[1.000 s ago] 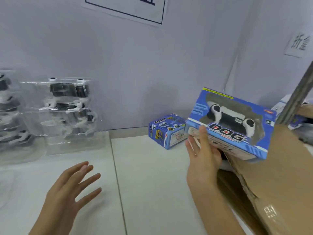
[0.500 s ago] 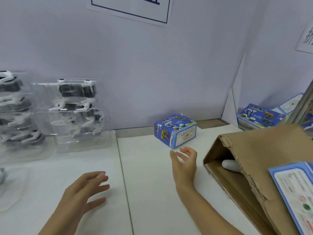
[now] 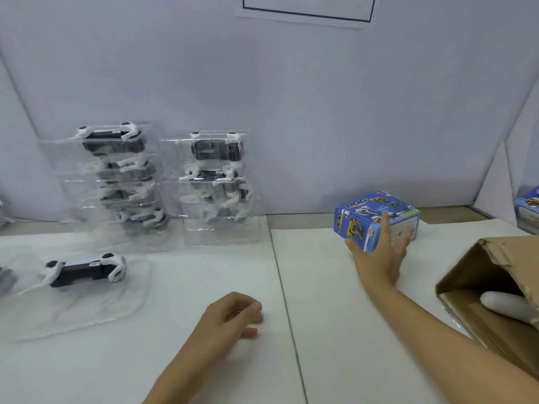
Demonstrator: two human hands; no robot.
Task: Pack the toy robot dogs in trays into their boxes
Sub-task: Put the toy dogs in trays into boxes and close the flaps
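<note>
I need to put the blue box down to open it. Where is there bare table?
Bare table lies between the left hand and the right hand gripping the blue box. Crowded: the tray stacks at the wall, the single trayed dog far left, the cardboard carton right.

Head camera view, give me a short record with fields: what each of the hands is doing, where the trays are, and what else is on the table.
right hand: grips the blue DOG box on the table
left hand: loosely curled over the table, holds nothing
stacked trays: two stacks of toy dogs at the wall
single tray: one toy dog, lying flat, front left
cardboard carton: open, at right
</note>
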